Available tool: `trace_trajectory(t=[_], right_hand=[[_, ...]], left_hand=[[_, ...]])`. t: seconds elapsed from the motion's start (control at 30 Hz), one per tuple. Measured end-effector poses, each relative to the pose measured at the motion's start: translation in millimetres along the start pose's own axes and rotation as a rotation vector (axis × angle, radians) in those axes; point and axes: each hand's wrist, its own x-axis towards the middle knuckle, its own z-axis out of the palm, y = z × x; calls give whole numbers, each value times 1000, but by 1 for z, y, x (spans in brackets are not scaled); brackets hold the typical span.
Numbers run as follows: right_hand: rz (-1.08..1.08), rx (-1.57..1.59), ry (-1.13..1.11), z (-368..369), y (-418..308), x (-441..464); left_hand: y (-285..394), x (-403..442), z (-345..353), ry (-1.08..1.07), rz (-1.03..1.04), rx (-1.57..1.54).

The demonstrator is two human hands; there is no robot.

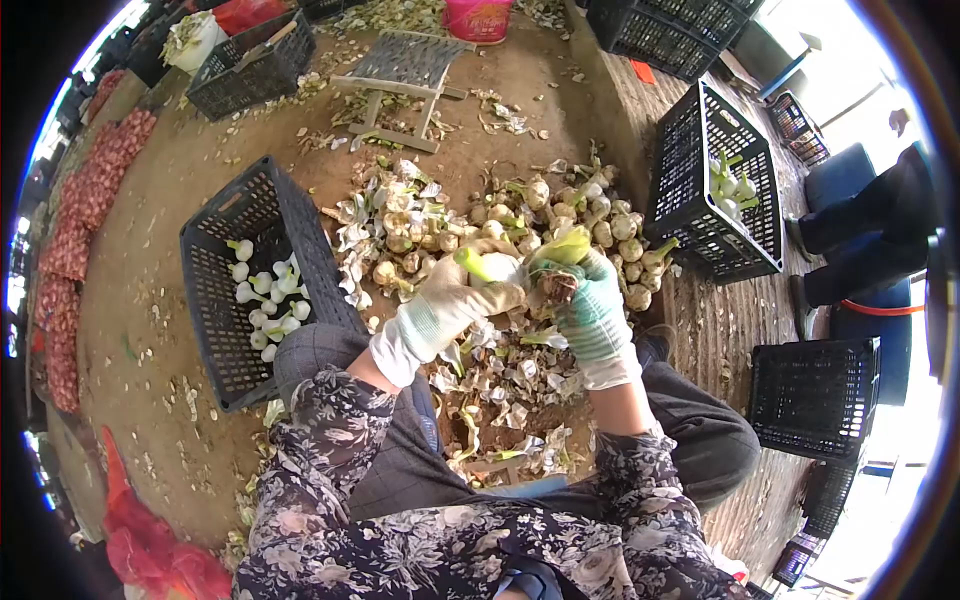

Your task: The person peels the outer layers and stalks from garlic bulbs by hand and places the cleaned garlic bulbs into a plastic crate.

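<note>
My left hand point(450, 300), in a pale work glove, is closed round a garlic bulb point(500, 268) with a green stem stub. Touching it, my right hand point(585, 305), in a white and green glove, grips loose outer leaves and a brownish root part point(558, 287). Both hands are together above a pile of unpeeled garlic point(628, 250) and scattered peelings point(510, 380). To the left, peeled white bulbs point(262, 281) lie in a black crate point(215, 355). The fingertips of both hands are partly hidden.
A low wooden stool point(405, 65) stands ahead. Black crates point(700, 220) line the raised ledge on the right, where a person's dark-clad legs point(865, 215) show. Red net sacks point(75, 230) lie far left, a pink bucket point(478, 20) at the top.
</note>
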Motion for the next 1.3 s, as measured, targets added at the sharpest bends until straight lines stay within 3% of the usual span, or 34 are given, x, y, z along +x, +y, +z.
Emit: trace_trajectory(t=[0.03,0.1,0.17,0.2,0.3,0.33,0.37,0.4,0.43,0.5,0.53,0.57,0.6,0.63,0.7,0.73,0.77,0.83,0.93,1.1,1.17,1.23,1.3], right_hand=[[-45,71,-63,1,-7,-2],[-118,-115,279,-6,-14,8],[-154,-251,181,-49,5,29],[-75,-705,-67,-87,37,42],[50,-1535,-591,-43,19,6],[72,-1351,-419,-46,19,8],[87,-1165,-254,-47,18,12],[144,-784,-121,-47,15,19],[105,-495,-114,-39,1,18],[268,-51,-155,0,-28,7],[201,-62,-237,3,-23,3],[144,-74,-318,6,-14,0],[109,-176,-223,19,-16,-2],[81,-269,-125,29,-16,-3],[59,-292,-130,28,-6,-2],[62,-306,-120,32,-7,-4],[182,-229,-100,38,-16,-7],[145,-325,-195,38,-18,-5],[268,-175,-181,50,-26,-13],[281,-22,-119,39,17,-10],[255,-114,-70,45,13,-10],[262,-39,-104,50,8,-13],[98,-292,-95,51,21,-6]], left_hand=[[2,-2,-3,-7,-9,36],[3,-9,-7,-16,-46,112],[4,-12,-8,-12,-74,190],[17,-13,-2,-9,-28,366],[28,-9,-3,-23,11,470],[26,-8,-6,-2,126,604],[25,-8,-7,18,77,531],[26,-10,-5,39,33,460],[29,-11,-3,57,-7,393],[23,-7,-12,2,42,506],[21,-8,-7,23,228,673],[20,-8,-2,40,98,541],[8,-3,-16,-38,501,1043],[16,-4,-9,-50,488,1031],[30,-13,6,19,-1,169],[28,-14,5,17,13,46],[25,-14,4,6,31,18],[19,-17,1,-33,43,-84],[9,-12,-8,-30,160,-143],[18,-20,1,281,18,-165],[25,-16,8,453,-8,-173],[20,-13,6,517,154,257],[13,-11,4,525,407,497]])
